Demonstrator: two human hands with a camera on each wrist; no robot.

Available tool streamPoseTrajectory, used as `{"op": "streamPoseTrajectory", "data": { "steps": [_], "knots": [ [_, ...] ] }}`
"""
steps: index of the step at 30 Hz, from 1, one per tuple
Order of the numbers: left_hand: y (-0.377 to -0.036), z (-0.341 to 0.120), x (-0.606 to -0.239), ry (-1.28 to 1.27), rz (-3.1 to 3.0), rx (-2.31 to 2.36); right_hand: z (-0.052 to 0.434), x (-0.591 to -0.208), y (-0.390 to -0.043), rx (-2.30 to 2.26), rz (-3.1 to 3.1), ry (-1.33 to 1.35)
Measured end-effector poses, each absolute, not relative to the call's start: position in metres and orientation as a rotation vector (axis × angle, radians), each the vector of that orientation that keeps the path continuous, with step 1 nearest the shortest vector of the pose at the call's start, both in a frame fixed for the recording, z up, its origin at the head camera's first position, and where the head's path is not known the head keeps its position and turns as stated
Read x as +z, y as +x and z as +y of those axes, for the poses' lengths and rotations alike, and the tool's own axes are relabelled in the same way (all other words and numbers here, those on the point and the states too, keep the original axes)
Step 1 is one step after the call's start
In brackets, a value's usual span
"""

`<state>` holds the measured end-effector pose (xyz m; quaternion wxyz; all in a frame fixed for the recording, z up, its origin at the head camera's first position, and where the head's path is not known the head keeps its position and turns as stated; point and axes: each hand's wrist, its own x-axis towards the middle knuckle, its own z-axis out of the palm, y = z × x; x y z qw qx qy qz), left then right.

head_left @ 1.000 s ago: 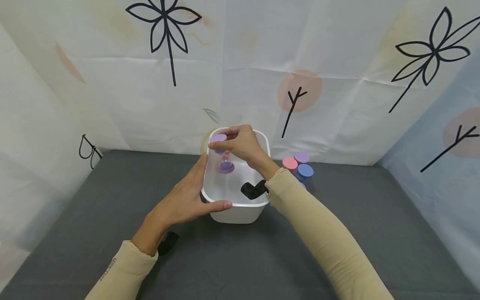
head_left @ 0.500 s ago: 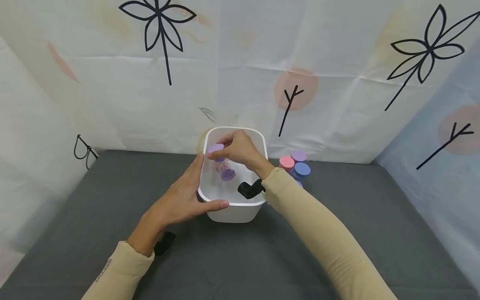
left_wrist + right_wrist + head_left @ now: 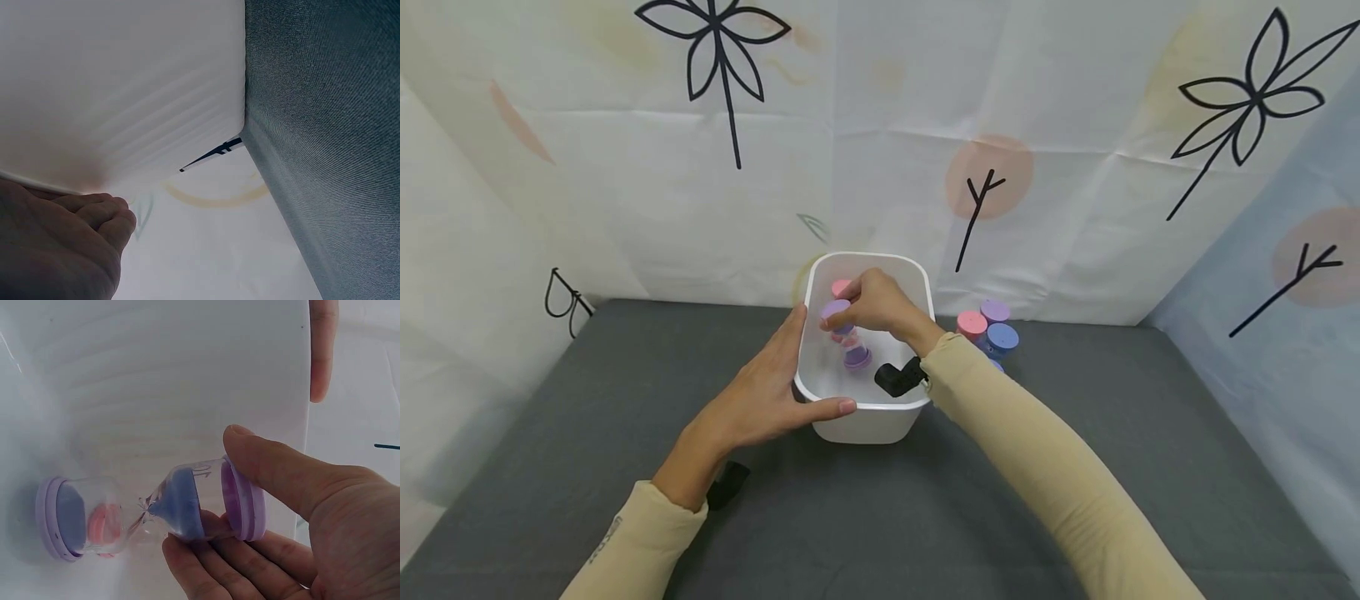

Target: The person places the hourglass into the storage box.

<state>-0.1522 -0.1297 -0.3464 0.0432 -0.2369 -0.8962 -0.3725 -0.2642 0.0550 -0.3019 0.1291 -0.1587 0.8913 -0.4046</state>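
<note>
My right hand [image 3: 880, 304] reaches into a white plastic bin [image 3: 868, 427] and grips a purple-capped hourglass [image 3: 181, 506] by its upper end, thumb on one side and fingers on the other. Blue-purple sand lies in both of its bulbs, and its lower cap is close to the bin floor. Behind it shows the pink cap [image 3: 841, 288] of another hourglass, mostly hidden by the hand and the purple one. My left hand [image 3: 760, 396] rests on the bin with straight fingers along the outer left wall and its thumb over the near rim.
Just right of the bin, several more hourglasses stand in a cluster, with a pink cap [image 3: 972, 323], a purple cap [image 3: 996, 311] and a blue cap [image 3: 1002, 336]. Dark grey cloth [image 3: 1112, 467] covers the table. A patterned white curtain [image 3: 895, 183] hangs behind.
My right hand has lowered the purple hourglass further into the bin and nearer to me, uncovering the pink cap behind. The left hand keeps its place on the bin.
</note>
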Motion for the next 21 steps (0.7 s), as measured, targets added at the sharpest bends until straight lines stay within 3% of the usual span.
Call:
{"op": "streamPoseTrajectory", "data": {
  "steps": [21],
  "knots": [
    [-0.1522,-0.1297,-0.3467,-0.703,-2.771,-1.111,0.0516,-0.3049,-0.2669,-1.148,2.579,-0.521]
  ]
}}
